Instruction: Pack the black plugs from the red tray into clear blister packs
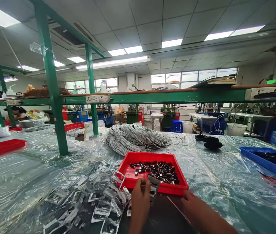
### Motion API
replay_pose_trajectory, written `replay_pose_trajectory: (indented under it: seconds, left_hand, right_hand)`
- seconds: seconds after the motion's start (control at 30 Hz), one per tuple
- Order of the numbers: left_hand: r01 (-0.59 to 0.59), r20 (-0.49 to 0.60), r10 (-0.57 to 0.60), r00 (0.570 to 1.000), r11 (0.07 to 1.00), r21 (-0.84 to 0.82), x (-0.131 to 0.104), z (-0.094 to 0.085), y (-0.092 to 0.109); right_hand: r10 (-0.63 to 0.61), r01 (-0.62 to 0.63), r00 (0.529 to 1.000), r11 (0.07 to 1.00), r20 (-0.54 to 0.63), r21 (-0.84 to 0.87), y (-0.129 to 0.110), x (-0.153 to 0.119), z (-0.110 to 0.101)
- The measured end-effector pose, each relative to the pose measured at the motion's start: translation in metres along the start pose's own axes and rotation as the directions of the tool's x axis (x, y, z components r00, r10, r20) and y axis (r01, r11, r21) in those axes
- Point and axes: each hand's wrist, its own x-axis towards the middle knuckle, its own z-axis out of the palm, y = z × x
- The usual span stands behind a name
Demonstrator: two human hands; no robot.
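My left hand point(140, 200) is closed, pinching a small grey flat piece with cut-outs point(153, 186) between thumb and fingers at the near rim of a red tray point(184, 182). In that tray lie many small shiny black parts point(161, 170). My right hand point(190, 203) is by the tray's near right corner, its fingers curled; what they hold, if anything, is hidden. A thin stick point(177, 207) runs over the dark mat point(161, 216) and under my right hand; I cannot tell if it is held. Silvery cut-out frames point(101, 208) are heaped left of my left hand.
Behind the tray lies a big coil of grey cable point(138, 138). A blue tray point(264, 157) of dark parts is at right, a black object point(212, 143) nearer the middle. Green posts point(55, 97) carry a shelf beam point(164, 96) across the plastic-covered table. A person point(19, 113) sits far left.
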Motion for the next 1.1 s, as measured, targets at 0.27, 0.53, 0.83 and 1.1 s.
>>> replay_pose_trajectory:
  seconds: [0.27,0.53,0.83,1.1]
  left_hand:
    - [0.052,-0.079,-0.068,0.995,0.981,-0.186,0.0,0.01,-0.004]
    - [0.028,-0.08,-0.051,0.996,0.964,-0.263,0.004,0.003,-0.017]
    - [0.002,0.058,0.011,0.998,0.975,-0.221,0.006,-0.004,-0.014]
    - [-0.01,0.158,0.02,0.987,0.998,-0.064,-0.002,-0.007,-0.002]
  right_hand:
    - [-0.266,0.315,0.908,0.943,-0.325,0.107,-0.07,0.047,0.02]
    - [-0.177,0.246,0.938,0.945,-0.298,0.214,-0.099,0.063,0.04]
    - [-0.008,0.1,0.99,0.752,-0.143,0.652,-0.069,0.067,0.013]
    - [-0.057,0.142,0.986,0.778,-0.157,0.612,-0.047,0.064,0.011]
